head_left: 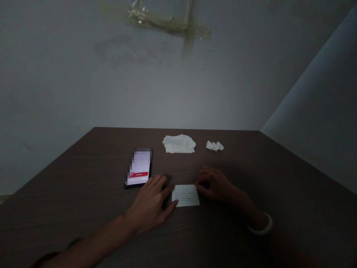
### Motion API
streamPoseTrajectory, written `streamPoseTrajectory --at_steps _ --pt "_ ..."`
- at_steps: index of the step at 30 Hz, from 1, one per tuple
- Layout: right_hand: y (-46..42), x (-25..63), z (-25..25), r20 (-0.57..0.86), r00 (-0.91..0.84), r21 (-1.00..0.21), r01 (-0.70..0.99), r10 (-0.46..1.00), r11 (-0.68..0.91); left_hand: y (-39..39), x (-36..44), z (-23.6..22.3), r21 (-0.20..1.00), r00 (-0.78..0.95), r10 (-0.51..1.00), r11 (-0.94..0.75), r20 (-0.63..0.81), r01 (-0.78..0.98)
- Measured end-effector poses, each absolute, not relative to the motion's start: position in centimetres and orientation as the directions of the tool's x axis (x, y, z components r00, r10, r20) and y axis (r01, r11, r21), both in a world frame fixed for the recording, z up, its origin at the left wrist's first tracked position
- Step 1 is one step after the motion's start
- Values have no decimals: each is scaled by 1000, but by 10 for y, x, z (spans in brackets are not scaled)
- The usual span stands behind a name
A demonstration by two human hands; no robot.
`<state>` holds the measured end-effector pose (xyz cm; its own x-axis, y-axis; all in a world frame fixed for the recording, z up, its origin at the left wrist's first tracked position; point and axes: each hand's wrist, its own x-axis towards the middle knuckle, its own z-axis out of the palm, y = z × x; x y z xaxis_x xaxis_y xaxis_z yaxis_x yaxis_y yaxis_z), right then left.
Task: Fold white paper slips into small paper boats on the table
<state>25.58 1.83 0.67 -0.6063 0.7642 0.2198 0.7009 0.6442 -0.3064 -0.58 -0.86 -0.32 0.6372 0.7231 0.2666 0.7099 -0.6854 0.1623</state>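
On the left of your worktop [83, 193] lies a phone [139, 167] with a lit screen. Just to its right and nearer, your left hand [152, 203] has its fingers open, the thumb and index fingertips touching the left edge of a printed paper slip [185, 195], which lies flat at the near middle. Beyond the slip sits a pile of papers [179, 143]. Your right hand [213, 183] has curled fingers at the slip's far right corner; you cannot tell whether they grip it. Farther off, right of the pile, are folded white papers [214, 146]. A pale bracelet [262, 227] rings your right wrist.
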Motion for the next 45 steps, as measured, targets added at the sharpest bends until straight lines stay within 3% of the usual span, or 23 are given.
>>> streamPoseTrajectory --at_steps 3,11,20,45 --pt "15 247 6 288 -586 -321 686 757 653 -9 -6 -4 183 626 733 -676 267 714" --pt "10 232 5 156 -650 -243 704 743 667 -9 -6 -4 213 633 727 -685 266 697" --pt "7 229 9 129 -660 -154 724 740 673 -9 -5 1 177 654 713 -699 252 693" --pt "0 218 14 120 -718 -105 678 686 728 -10 -6 -2 134 630 724 -679 279 722"
